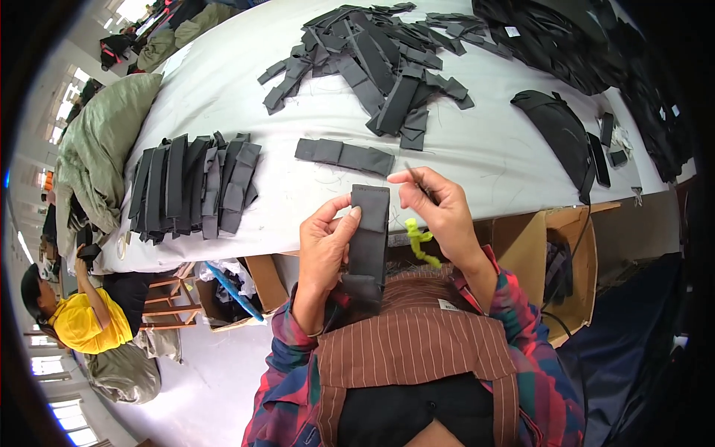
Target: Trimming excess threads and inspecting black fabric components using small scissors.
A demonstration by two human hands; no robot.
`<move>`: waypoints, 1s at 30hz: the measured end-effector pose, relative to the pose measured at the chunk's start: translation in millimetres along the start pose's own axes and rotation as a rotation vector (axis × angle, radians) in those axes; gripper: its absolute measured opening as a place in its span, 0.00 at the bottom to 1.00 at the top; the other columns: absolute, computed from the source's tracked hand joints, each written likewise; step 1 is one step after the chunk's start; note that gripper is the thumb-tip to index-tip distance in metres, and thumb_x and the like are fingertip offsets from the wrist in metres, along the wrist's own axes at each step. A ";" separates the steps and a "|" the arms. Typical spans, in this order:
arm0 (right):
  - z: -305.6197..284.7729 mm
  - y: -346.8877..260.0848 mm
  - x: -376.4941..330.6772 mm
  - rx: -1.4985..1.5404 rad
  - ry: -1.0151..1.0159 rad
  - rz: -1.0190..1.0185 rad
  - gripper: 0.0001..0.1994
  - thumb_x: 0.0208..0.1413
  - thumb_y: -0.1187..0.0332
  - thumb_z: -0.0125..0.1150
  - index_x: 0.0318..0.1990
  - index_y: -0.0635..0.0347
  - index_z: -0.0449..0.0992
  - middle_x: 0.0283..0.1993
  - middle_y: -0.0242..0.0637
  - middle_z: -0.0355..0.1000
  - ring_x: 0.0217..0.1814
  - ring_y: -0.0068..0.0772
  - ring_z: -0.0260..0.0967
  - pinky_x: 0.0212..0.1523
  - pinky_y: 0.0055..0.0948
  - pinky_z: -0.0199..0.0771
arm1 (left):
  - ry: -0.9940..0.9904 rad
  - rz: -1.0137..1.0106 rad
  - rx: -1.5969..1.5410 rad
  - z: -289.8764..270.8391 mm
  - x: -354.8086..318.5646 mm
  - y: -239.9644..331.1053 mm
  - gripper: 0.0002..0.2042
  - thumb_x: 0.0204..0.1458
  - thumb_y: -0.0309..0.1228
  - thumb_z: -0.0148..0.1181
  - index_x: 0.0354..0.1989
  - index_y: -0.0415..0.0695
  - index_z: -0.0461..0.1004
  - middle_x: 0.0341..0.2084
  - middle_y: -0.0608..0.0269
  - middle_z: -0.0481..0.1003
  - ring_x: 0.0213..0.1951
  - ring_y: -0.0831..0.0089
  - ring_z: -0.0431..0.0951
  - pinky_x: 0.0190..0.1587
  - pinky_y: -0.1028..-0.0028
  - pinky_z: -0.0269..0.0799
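My left hand (326, 237) is closed on a dark grey fabric strip (370, 216), thumb on its face, holding it upright over the table's near edge. A stitched line crosses its upper end, and its lower end hangs in front of my apron. Just right of the strip, my right hand (445, 216) is closed around slim dark thread snips (423, 186), mostly hidden by the fingers. A yellow-green cloth tie (419, 240) dangles below that hand. Another grey strip (344, 156) lies flat on the table just beyond both hands.
A loose heap of grey strips (372, 63) lies at the back; a neater row (194, 186) sits left. At right are a black curved fabric piece (555, 138) and a phone (598, 159). Cardboard boxes (577, 253) stand below. A person in yellow (93, 320) works at far left.
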State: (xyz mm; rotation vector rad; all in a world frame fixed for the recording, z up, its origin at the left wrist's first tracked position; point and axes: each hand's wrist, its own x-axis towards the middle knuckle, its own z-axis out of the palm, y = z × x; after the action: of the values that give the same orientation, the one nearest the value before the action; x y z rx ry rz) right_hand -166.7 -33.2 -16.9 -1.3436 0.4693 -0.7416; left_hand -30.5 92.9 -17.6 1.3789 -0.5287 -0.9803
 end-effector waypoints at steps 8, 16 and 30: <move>6.4 5.6 -0.4 -0.693 -0.024 -0.384 0.15 0.43 0.80 0.65 0.42 0.62 0.76 0.30 0.27 0.68 0.33 0.23 0.67 0.33 0.22 0.67 | -0.077 0.054 -0.041 1.7 0.2 -5.2 0.17 0.54 0.23 0.57 0.53 0.39 0.68 0.21 0.72 0.74 0.20 0.90 0.67 0.21 0.87 0.60; -1.2 -6.5 -4.4 0.195 -0.077 0.203 0.14 0.61 0.66 0.54 0.53 0.61 0.69 0.30 0.22 0.67 0.24 0.06 0.51 0.25 0.10 0.51 | 0.074 0.526 0.299 2.7 -2.6 -10.5 0.12 0.42 0.12 0.54 0.32 0.42 0.75 0.25 0.70 0.75 0.26 0.78 0.73 0.50 0.70 0.67; 7.7 25.8 -16.8 -0.006 -0.039 0.138 0.09 0.55 0.72 0.60 0.42 0.68 0.76 0.35 0.26 0.73 0.36 0.14 0.64 0.38 0.18 0.67 | -0.035 0.115 -0.288 1.7 8.9 -15.8 0.17 0.55 0.20 0.52 0.52 0.39 0.58 0.37 0.59 0.75 0.33 0.79 0.72 0.34 0.81 0.68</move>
State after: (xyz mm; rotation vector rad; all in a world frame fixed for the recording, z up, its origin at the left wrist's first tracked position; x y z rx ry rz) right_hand -167.6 -14.4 -42.4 -1.3151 0.5284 -0.5997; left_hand -31.3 86.2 -34.5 1.0651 -0.4669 -0.9475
